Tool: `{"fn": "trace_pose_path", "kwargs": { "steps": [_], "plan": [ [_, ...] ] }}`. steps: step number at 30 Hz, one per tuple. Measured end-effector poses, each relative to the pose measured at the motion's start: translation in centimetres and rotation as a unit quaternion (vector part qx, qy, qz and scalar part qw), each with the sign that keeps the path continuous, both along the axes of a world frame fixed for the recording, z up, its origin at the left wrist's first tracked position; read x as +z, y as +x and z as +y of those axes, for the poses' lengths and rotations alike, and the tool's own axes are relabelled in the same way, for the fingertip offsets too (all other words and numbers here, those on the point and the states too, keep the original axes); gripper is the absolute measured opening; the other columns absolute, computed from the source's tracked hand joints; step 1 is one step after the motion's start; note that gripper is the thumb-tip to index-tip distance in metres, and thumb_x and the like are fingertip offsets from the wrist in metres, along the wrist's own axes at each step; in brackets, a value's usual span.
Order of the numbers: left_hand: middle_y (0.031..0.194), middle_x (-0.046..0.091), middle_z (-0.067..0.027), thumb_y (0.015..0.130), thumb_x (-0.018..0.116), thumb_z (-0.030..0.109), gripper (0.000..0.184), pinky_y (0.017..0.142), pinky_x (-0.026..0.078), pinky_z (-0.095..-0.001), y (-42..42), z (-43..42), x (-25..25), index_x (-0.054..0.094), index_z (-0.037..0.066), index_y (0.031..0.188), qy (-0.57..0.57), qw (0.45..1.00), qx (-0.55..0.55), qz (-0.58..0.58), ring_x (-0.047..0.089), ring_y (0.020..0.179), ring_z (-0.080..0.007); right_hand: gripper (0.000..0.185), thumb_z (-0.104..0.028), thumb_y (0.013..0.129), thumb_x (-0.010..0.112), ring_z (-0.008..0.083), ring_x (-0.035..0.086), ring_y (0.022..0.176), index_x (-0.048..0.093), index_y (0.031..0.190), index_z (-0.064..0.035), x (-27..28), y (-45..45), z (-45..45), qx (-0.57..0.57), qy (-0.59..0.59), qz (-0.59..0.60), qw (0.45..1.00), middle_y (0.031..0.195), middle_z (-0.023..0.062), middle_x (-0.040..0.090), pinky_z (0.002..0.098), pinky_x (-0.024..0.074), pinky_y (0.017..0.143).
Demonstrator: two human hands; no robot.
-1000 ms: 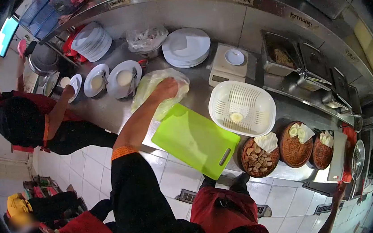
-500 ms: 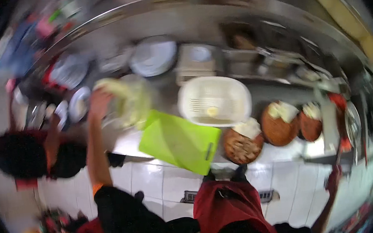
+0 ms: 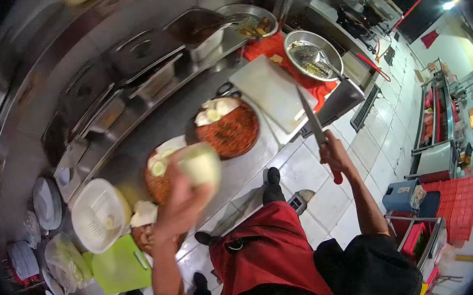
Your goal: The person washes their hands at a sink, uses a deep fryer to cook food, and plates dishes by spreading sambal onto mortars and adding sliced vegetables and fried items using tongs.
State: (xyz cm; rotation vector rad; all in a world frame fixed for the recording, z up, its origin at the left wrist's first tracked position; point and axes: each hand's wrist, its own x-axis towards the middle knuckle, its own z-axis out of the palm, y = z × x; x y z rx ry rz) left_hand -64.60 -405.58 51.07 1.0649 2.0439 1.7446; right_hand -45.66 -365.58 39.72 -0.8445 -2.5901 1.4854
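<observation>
My left hand [image 3: 178, 207] is closed around a rounded, pale green-white chunk [image 3: 204, 166], too blurred to name exactly. It is held above the plates of food, partly covering the middle one. In my right hand [image 3: 335, 154] is a knife [image 3: 311, 116] with a red handle, its blade pointing up and away beside the white cutting board [image 3: 271, 90]. A round of reddish-brown food [image 3: 229, 134] topped with white pieces and pale slices lies left of that board. A similar middle round [image 3: 154, 181] is half hidden, and a third [image 3: 142, 236] sits behind my left forearm.
A white basket [image 3: 78, 222], a green cutting board [image 3: 120, 272] and a plastic bag [image 3: 65, 260] are at the left. Metal containers [image 3: 156, 78] line the counter's back. A metal bowl [image 3: 295, 51] stands on red cloth [image 3: 266, 47] beyond the white board.
My view has swung right along the counter. My left hand has left the plastic bag, bringing the pale chunk over the plates. My right hand, with the knife, has come nearer the white board.
</observation>
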Motion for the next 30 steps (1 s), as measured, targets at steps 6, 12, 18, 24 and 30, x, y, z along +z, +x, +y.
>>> {"fn": "trace_pose_path", "kwargs": {
  "steps": [6, 12, 18, 24, 30],
  "plan": [
    [0.113, 0.055, -0.0233, 0.084, 0.062, 0.012, 0.051, 0.084, 0.045, -0.0457, -0.2, 29.6, -11.5, 0.038, 0.0, 0.128, -0.28, 0.936, 0.107, 0.185, 0.056, 0.098, -0.0403, 0.039, -0.013, 0.082, 0.054, 0.0405, 0.061, 0.056, 0.038, 0.115, -0.0015, -2.2, -5.9, 9.1, 0.168, 0.331, -0.043, 0.928, 0.064, 0.0239, 0.06, 0.0516, 0.0472, 0.05],
    [0.121, 0.053, -0.0214, 0.084, 0.056, 0.009, 0.051, 0.087, 0.045, -0.0472, 0.9, 35.1, -13.5, 0.038, 0.004, 0.132, -0.489, 0.82, 0.139, 0.261, 0.058, 0.1, -0.0367, 0.04, -0.013, 0.087, 0.049, 0.0335, 0.059, 0.049, 0.04, 0.123, 0.0012, -3.1, -8.1, 13.3, 0.271, 0.328, -0.055, 0.904, 0.06, 0.015, 0.059, 0.0444, 0.0453, 0.044],
    [0.132, 0.045, -0.0237, 0.081, 0.056, 0.005, 0.058, 0.089, 0.044, -0.0501, 1.3, 36.2, -11.6, 0.038, 0.008, 0.136, -0.524, 0.816, 0.135, 0.202, 0.057, 0.101, -0.039, 0.041, -0.011, 0.086, 0.047, 0.0317, 0.061, 0.054, 0.041, 0.125, 0.0015, -3.8, -8.6, 15.1, 0.316, 0.265, -0.089, 0.907, 0.071, 0.0176, 0.061, 0.0447, 0.0472, 0.048],
    [0.13, 0.047, -0.0247, 0.079, 0.057, 0.001, 0.06, 0.089, 0.044, -0.0497, 1.1, 37.1, -11.9, 0.041, 0.012, 0.135, -0.505, 0.838, 0.165, 0.128, 0.057, 0.101, -0.0381, 0.03, -0.009, 0.086, 0.042, 0.0389, 0.06, 0.058, 0.041, 0.115, -0.0025, -0.5, -8.8, 16.2, 0.325, 0.188, -0.064, 0.925, 0.072, 0.0185, 0.059, 0.0486, 0.0473, 0.052],
    [0.128, 0.048, -0.0254, 0.076, 0.058, -0.002, 0.058, 0.087, 0.045, -0.048, 1.0, 37.7, -11.6, 0.045, 0.011, 0.131, -0.508, 0.839, 0.173, 0.088, 0.059, 0.1, -0.0381, 0.026, -0.009, 0.085, 0.045, 0.0373, 0.061, 0.057, 0.041, 0.11, -0.0047, 1.9, -7.5, 16.2, 0.378, 0.196, -0.115, 0.898, 0.072, 0.017, 0.059, 0.0471, 0.0473, 0.05]
  ]
}}
